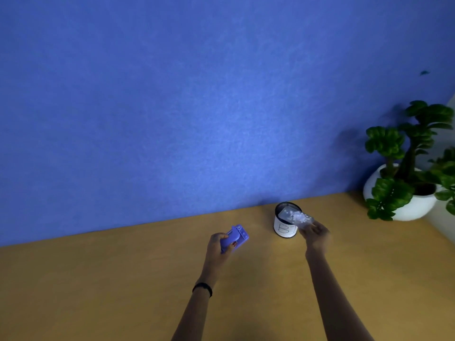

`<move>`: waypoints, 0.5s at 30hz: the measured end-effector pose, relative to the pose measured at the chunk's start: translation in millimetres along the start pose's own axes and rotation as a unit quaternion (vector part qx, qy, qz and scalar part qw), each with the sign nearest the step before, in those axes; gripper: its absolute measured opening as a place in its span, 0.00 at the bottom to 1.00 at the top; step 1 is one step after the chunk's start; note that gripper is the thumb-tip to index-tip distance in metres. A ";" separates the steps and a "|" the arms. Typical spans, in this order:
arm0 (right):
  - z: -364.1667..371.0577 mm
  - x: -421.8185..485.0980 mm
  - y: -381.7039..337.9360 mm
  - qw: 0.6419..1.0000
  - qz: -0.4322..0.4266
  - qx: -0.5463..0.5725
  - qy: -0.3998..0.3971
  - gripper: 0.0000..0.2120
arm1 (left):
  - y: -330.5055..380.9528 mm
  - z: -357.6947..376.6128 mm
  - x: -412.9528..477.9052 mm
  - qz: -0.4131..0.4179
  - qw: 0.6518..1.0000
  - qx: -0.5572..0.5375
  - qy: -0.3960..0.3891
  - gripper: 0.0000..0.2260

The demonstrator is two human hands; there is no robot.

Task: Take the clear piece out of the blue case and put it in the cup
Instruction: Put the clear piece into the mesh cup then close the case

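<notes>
Both bare arms stretch forward, the left hand (220,244) curled in a grip with a black band on its wrist, the right hand (316,233) pinching farther right.

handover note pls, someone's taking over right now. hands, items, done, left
Left hand: holding the blue case above the table, clear of the cup.
Right hand: fingers gripping the clear piece, tilted with its far end over the rim of the cup.
Done: clear piece is out of the case.
Left: lower it into the cup and let go; it is not yet released.
</notes>
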State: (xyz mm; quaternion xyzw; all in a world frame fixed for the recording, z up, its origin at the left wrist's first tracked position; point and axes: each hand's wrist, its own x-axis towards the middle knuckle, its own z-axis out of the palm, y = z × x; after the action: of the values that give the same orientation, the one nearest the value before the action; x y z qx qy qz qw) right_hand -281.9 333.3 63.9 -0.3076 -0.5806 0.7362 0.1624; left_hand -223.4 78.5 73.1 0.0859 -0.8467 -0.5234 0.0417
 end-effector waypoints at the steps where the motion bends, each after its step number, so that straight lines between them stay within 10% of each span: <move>1: 0.8 4.0 -0.6 1.000 -0.006 -0.018 0.015 0.16 | -1.0 0.6 1.3 -0.002 1.000 0.004 -0.002 0.11; 15: 30.3 34.5 -11.0 0.959 -0.072 -0.274 0.002 0.11 | -15.6 8.1 13.7 -0.027 0.999 -0.008 -0.025 0.10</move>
State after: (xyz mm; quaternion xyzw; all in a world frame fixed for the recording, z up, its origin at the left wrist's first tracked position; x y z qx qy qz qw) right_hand -328.7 333.9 69.4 -0.2995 -0.7805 0.5342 0.1255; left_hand -236.5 76.2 55.3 0.0954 -0.8404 -0.5334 0.0071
